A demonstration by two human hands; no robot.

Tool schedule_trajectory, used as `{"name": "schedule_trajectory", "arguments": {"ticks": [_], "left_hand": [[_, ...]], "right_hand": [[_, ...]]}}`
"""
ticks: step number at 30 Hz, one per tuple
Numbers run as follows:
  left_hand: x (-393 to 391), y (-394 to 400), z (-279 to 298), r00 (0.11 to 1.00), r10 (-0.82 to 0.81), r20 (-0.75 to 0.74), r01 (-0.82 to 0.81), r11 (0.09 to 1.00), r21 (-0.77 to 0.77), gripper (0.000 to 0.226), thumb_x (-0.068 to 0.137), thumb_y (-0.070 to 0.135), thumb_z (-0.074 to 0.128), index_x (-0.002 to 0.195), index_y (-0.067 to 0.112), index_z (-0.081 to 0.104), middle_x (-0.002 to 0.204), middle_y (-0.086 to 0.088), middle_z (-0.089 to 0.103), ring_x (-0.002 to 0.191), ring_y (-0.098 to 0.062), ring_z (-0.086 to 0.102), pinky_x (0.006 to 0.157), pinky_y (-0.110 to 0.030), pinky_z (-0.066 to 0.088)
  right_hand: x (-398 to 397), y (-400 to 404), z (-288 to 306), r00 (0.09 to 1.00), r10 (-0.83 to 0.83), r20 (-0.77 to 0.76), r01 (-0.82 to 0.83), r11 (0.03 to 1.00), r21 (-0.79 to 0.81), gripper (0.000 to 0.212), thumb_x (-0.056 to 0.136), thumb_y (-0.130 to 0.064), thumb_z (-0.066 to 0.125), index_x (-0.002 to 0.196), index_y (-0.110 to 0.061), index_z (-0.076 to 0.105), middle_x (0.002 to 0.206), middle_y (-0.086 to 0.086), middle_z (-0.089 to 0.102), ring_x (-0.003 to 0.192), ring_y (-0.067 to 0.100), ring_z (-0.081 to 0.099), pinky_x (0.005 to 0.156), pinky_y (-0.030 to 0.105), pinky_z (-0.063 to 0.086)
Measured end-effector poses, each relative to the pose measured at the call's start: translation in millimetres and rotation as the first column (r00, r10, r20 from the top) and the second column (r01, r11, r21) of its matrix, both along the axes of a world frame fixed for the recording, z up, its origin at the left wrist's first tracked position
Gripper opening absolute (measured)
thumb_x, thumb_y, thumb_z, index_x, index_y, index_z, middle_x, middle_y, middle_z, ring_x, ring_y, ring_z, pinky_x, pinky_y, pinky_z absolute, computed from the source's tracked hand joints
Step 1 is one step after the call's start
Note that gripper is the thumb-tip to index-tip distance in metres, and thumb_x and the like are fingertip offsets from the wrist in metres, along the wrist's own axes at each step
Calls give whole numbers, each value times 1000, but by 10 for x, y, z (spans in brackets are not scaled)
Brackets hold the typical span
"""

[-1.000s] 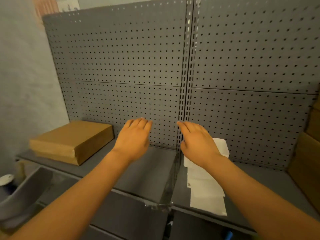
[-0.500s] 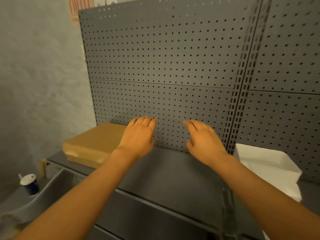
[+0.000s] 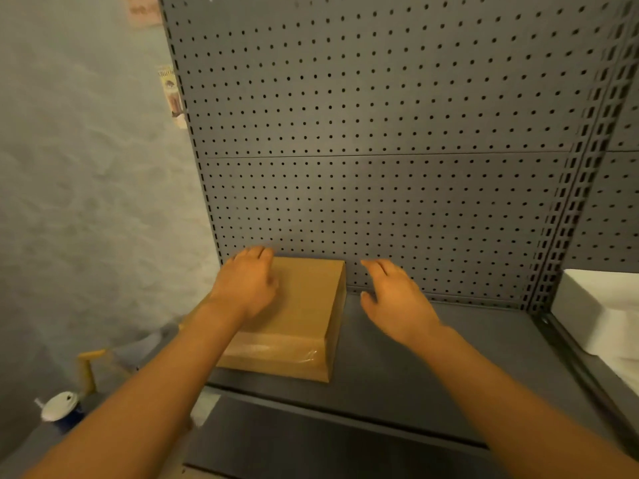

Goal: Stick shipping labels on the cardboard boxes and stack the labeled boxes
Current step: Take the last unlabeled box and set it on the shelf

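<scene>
A flat brown cardboard box (image 3: 304, 316) with clear tape on its near edge lies on the grey shelf (image 3: 415, 368), against the pegboard back. My left hand (image 3: 247, 285) is over the box's left part, fingers extended toward its far edge; whether it touches the top is unclear. My right hand (image 3: 394, 299) hovers just right of the box with relaxed fingers, holding nothing. A pile of white label sheets (image 3: 601, 312) lies at the right on the neighbouring shelf section.
A grey pegboard panel (image 3: 380, 133) rises behind the shelf, with a slotted upright (image 3: 570, 202) at the right. A wall (image 3: 86, 184) closes the left side. Below left stand a blue cup with a white lid (image 3: 62, 409) and a yellow object (image 3: 88, 371).
The view swung left, so the box now sits under my hands and the label pile slid to the right edge. Both hands moved left toward the box.
</scene>
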State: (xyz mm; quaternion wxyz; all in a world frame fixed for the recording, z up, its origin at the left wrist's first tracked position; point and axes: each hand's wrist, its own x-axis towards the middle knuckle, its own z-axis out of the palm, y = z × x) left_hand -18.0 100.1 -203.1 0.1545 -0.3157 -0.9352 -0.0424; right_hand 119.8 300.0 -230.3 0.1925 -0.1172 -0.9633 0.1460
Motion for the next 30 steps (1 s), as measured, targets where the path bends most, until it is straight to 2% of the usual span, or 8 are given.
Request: {"name": "schedule_trajectory", "arguments": {"ticks": [6,10,12,14,19,25,28,30], "left_hand": [[-437,-464,-288,942,141,304,-171,983,74,63,95,41,46,148,14,25,150,-13,31,131,-35,38,105,-46,37],[-585,-598,-443,835,161,526,-261,958,121,72,93,55,43,147,10,26,145,-18,39,124,-36,47,100,-43,42],[-615,-616,-460,807,135,575,-281,944,173,76,92,56,45,148,9,22,147,-18,39,127,-36,45,100,-42,40],[-648,-623,-438,777,130,616,-329,918,221,80,91,54,49,148,6,20,149,-18,36,130,-36,42,100,-41,39],[-709,-642,-376,687,102,719,-428,857,288,67,87,52,58,130,2,50,128,-18,57,108,-34,57,85,-38,47],[-467,-448,-277,730,-58,681,-421,747,514,60,85,40,67,131,7,47,125,-12,56,100,-29,56,81,-35,44],[-315,-310,-214,715,-178,676,-406,681,609,65,78,45,72,130,13,50,125,-7,59,105,-28,59,89,-40,49],[-194,-187,-172,705,-269,656,-378,640,669,61,78,43,73,129,16,52,122,-4,60,99,-24,60,86,-38,49]], "right_hand": [[-312,-408,-213,993,-20,118,65,914,-400,65,96,-41,48,148,-12,22,147,9,30,134,26,34,106,34,33],[-545,-540,-433,981,-31,190,139,797,-588,81,86,-59,53,147,-13,26,142,10,42,127,26,46,104,37,42],[-623,-536,-519,978,-31,204,159,744,-649,85,80,-63,56,146,-17,28,140,6,47,124,26,50,102,39,45],[-645,-523,-544,982,-21,187,148,696,-702,81,79,-62,59,144,-21,34,136,3,52,122,23,53,102,41,46],[-600,-516,-517,992,42,121,79,550,-831,61,87,-41,63,140,-20,39,133,1,57,118,19,57,102,39,46],[-384,-391,-249,992,-127,28,96,565,-819,54,89,-23,62,134,-14,34,117,2,53,98,17,53,78,28,45],[-225,-239,-124,968,-243,-60,106,617,-780,66,86,-26,67,139,-11,30,128,6,51,105,19,53,83,28,44],[-107,-128,-57,945,-309,-104,132,656,-743,73,84,-34,69,141,-12,30,134,8,48,115,23,52,90,31,45]]}}
